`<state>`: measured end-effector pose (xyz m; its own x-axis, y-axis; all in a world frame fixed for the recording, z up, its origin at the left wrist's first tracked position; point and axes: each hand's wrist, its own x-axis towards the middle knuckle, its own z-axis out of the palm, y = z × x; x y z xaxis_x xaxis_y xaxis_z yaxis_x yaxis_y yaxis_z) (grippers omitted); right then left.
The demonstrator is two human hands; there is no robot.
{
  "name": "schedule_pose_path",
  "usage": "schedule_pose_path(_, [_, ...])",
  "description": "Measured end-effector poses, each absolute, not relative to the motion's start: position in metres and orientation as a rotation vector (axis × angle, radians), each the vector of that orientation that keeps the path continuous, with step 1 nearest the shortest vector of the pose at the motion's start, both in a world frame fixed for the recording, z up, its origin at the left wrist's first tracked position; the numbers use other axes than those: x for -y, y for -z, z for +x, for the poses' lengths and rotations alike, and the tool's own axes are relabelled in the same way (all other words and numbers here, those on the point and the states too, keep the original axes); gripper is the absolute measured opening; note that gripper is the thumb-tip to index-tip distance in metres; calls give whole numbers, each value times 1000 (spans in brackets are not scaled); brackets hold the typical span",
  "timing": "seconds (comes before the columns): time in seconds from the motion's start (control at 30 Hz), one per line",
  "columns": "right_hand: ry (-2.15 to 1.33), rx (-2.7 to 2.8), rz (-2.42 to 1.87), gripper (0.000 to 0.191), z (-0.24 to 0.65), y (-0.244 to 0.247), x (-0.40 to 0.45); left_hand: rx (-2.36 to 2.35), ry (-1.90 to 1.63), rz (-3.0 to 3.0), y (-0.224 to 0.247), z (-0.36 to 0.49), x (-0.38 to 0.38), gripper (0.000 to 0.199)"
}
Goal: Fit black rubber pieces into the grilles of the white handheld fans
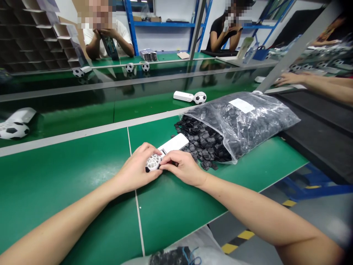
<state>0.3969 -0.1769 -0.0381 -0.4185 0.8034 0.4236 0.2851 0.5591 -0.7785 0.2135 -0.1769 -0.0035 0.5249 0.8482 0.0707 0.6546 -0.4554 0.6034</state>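
Green workbench [68, 176] fills the lower view, with a dark glassy panel set beyond it. At the centre of this bench, a small white lattice ball [153, 162] is held just above the surface. It is clasped by the left hand [138, 167], with the fingers curled over its top, while the right hand [183, 168] is closed in against its side, the fingertips [168, 165] pressed to the lattice. Whether anything is pinched by those fingertips is hidden. One black patch [147, 169] can be made out at the ball's lower left edge, and the visible cells are otherwise bare, so most of the lattice is left uncovered.

A white bar [176, 143] is laid just behind the ball, at 1 o'clock from the hands. Loose black patches [202, 141] are heaped at 2 o'clock, spilled from the mouth of a clear plastic bag [242, 117], which is seen largely full.

Farther out, a black-and-white ball [199, 97] is placed against a second white bar [183, 96] at 12 o'clock, and another black-and-white ball [13, 130] is seen at 10 o'clock. Beyond them, a seated person [107, 46] is seen, and a co-worker's hand [292, 78] is extended at 2 o'clock.
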Motion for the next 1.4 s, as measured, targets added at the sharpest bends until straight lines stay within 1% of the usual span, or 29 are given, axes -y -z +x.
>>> schedule_pose_path(0.2, [-738,1949,-945,4,396,42,173,-1235,-507,2269,3,214,177,31])
schedule_pose_path(0.4, [-766,1942,-972,4,396,40,171,-1209,-507,2240,3,215,176,31])
schedule_pose_path(0.57, [-797,1907,-1033,12,396,41,171,-1226,-509,2232,2,216,175,30])
schedule_pose_path(0.9, [-842,1901,-1072,17,396,39,170,-1176,-472,2232,-1,214,175,27])
schedule_pose_path(1.03, [-836,1927,-1021,13,396,39,172,-1159,-525,2204,-2,214,177,26])
schedule_pose_path(1.17, [-790,2007,-868,6,394,39,175,-1200,-523,2083,1,213,176,33])
schedule_pose_path(1.4, [-606,2077,-692,9,389,53,172,-1199,-454,1991,10,210,168,49])
